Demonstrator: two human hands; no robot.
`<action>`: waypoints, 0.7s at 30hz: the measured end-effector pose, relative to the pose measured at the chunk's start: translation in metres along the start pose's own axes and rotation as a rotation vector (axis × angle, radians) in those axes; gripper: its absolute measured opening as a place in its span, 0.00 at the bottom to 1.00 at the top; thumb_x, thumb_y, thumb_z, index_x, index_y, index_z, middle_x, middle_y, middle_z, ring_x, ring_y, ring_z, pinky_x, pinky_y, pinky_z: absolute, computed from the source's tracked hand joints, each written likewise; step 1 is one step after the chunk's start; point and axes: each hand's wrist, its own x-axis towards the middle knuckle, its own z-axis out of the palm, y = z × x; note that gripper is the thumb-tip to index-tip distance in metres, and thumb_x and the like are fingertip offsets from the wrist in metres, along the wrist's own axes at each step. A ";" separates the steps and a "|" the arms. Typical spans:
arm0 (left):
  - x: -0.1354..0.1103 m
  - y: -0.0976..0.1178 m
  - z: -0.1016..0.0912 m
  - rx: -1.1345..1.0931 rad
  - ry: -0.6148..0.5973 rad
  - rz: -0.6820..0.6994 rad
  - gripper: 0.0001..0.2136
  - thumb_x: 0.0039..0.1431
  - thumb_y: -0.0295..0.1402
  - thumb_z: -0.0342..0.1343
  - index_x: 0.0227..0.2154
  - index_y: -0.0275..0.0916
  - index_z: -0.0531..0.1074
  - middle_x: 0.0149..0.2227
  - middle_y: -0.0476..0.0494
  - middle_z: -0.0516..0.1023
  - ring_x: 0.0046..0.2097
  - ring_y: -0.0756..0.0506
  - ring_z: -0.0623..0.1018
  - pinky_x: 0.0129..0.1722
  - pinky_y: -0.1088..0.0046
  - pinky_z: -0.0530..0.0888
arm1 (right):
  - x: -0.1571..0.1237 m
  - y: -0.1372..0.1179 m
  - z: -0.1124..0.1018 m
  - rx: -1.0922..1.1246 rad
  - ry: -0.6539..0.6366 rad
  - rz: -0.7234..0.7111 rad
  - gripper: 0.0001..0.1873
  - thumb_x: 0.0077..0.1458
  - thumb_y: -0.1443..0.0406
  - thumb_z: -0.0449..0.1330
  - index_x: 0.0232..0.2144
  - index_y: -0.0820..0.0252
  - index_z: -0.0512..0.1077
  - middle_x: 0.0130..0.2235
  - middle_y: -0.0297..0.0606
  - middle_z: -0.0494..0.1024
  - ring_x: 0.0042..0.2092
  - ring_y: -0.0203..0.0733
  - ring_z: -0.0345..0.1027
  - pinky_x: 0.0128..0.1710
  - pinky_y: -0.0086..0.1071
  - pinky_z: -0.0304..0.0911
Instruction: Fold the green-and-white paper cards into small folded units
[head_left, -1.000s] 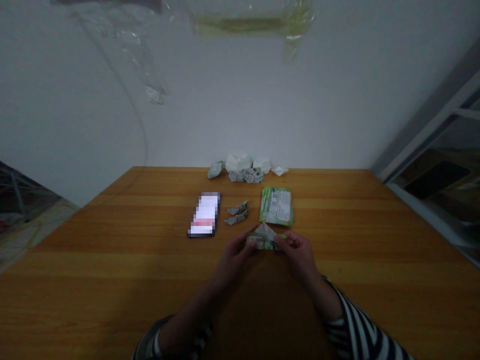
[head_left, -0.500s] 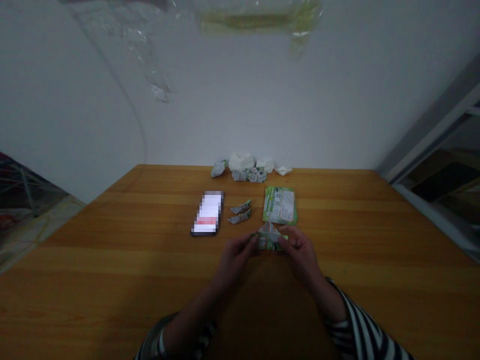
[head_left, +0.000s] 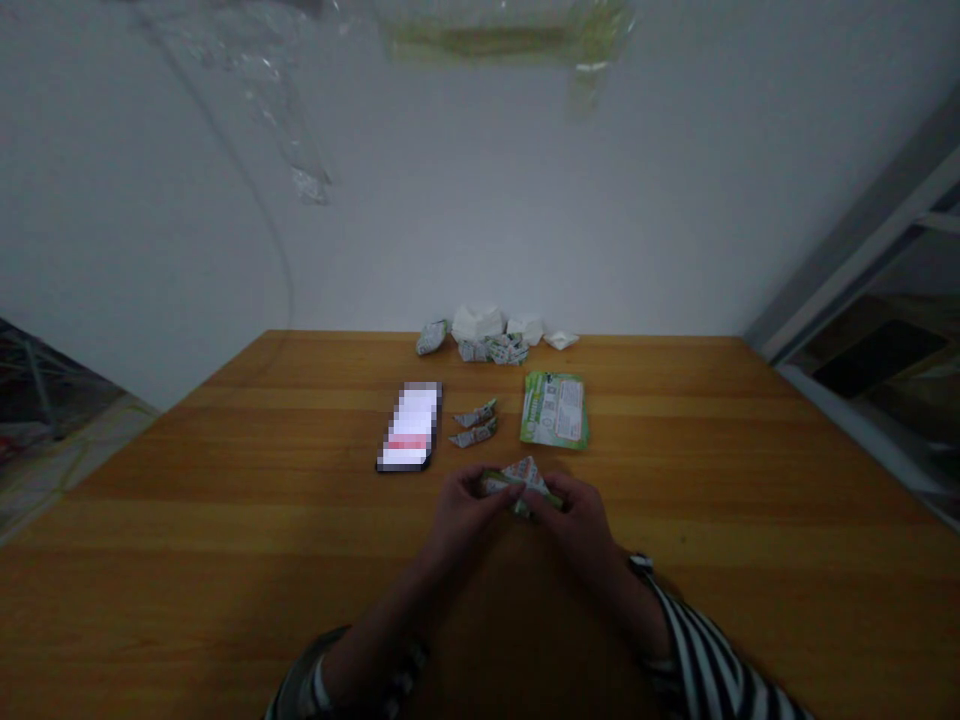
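A small folded piece of printed paper (head_left: 529, 473), white and green with a pointed top, is pinched between both hands just above the table. My left hand (head_left: 463, 508) grips its left side, and my right hand (head_left: 577, 512) grips its right side. The two thumbs come close together at the middle of the paper and cover part of it. Beyond the hands lie two slim folded paper pieces (head_left: 475, 424). A stack of green-and-white printed sheets (head_left: 555, 412) rests behind my right hand.
A phone (head_left: 410, 427) with a lit, blurred screen lies left of the folded pieces. Along the wall stand white folded papers (head_left: 478, 323) and crumpled printed ones (head_left: 505, 349). The wooden table (head_left: 225, 480) meets the wall at the back; a shelf frame (head_left: 847, 400) is on the right.
Both hands have come closer together on the paper, thumbs now nearly meeting at its middle. The paper has turned a little and its point stands up. The view has shifted slightly.
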 end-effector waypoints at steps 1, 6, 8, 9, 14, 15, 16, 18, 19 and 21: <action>0.000 0.001 -0.002 -0.035 -0.020 -0.001 0.16 0.36 0.33 0.71 0.31 0.34 0.79 0.28 0.45 0.82 0.28 0.47 0.78 0.30 0.75 0.73 | 0.000 0.000 0.000 0.015 -0.024 0.004 0.10 0.52 0.60 0.62 0.33 0.61 0.78 0.31 0.37 0.81 0.32 0.43 0.74 0.31 0.31 0.69; 0.002 -0.001 -0.009 -0.181 -0.160 -0.032 0.29 0.46 0.40 0.66 0.51 0.33 0.69 0.31 0.42 0.82 0.30 0.45 0.80 0.35 0.69 0.75 | 0.004 0.001 -0.007 0.125 -0.126 -0.019 0.15 0.54 0.59 0.60 0.41 0.59 0.76 0.40 0.39 0.81 0.39 0.47 0.76 0.36 0.36 0.72; 0.001 -0.005 -0.007 -0.150 -0.122 -0.011 0.32 0.52 0.43 0.61 0.57 0.36 0.62 0.32 0.43 0.82 0.33 0.43 0.81 0.38 0.66 0.75 | 0.004 0.003 -0.010 0.052 -0.051 -0.057 0.16 0.56 0.60 0.58 0.45 0.58 0.75 0.44 0.41 0.80 0.43 0.49 0.75 0.41 0.38 0.72; 0.000 -0.007 -0.006 -0.112 -0.081 0.020 0.32 0.54 0.44 0.59 0.59 0.38 0.59 0.35 0.42 0.83 0.37 0.42 0.81 0.41 0.64 0.75 | 0.004 0.005 -0.011 -0.033 0.012 -0.079 0.16 0.57 0.61 0.57 0.47 0.58 0.74 0.46 0.42 0.79 0.45 0.49 0.75 0.43 0.39 0.71; -0.008 -0.014 0.009 0.051 -0.054 0.114 0.25 0.55 0.43 0.58 0.55 0.41 0.66 0.59 0.39 0.69 0.59 0.39 0.69 0.57 0.65 0.65 | -0.003 0.005 -0.005 -0.543 0.071 -0.270 0.19 0.62 0.67 0.50 0.53 0.57 0.70 0.51 0.45 0.76 0.49 0.51 0.72 0.50 0.44 0.67; -0.009 -0.014 0.011 0.035 -0.086 0.098 0.24 0.55 0.43 0.58 0.53 0.40 0.69 0.58 0.39 0.69 0.59 0.39 0.68 0.58 0.64 0.65 | -0.005 0.004 0.000 -0.601 0.010 -0.338 0.20 0.62 0.68 0.49 0.55 0.58 0.68 0.54 0.46 0.74 0.53 0.51 0.69 0.53 0.44 0.65; -0.009 -0.014 0.012 0.004 -0.099 0.083 0.23 0.54 0.45 0.59 0.51 0.39 0.71 0.57 0.38 0.71 0.59 0.38 0.68 0.58 0.64 0.65 | -0.008 0.002 0.005 -0.643 -0.056 -0.407 0.22 0.61 0.69 0.49 0.57 0.60 0.66 0.57 0.48 0.70 0.57 0.50 0.65 0.56 0.45 0.62; -0.006 -0.014 0.010 -0.068 -0.045 0.060 0.23 0.53 0.47 0.58 0.46 0.36 0.74 0.52 0.37 0.76 0.57 0.37 0.71 0.57 0.62 0.65 | -0.012 -0.002 0.012 -0.696 -0.176 -0.550 0.28 0.59 0.70 0.50 0.62 0.67 0.57 0.63 0.52 0.58 0.64 0.51 0.50 0.60 0.48 0.56; -0.004 -0.014 0.006 -0.091 0.012 0.057 0.23 0.52 0.48 0.58 0.44 0.35 0.75 0.50 0.36 0.77 0.55 0.37 0.72 0.56 0.63 0.66 | -0.014 -0.004 0.014 -0.716 -0.231 -0.595 0.31 0.57 0.70 0.52 0.63 0.70 0.53 0.65 0.53 0.53 0.66 0.53 0.44 0.61 0.49 0.53; 0.001 -0.010 -0.002 -0.106 0.107 0.027 0.23 0.51 0.49 0.59 0.40 0.34 0.75 0.44 0.36 0.80 0.49 0.37 0.77 0.49 0.65 0.71 | -0.014 -0.006 0.013 -0.705 -0.260 -0.660 0.33 0.56 0.69 0.54 0.63 0.68 0.54 0.66 0.52 0.50 0.67 0.54 0.40 0.62 0.51 0.51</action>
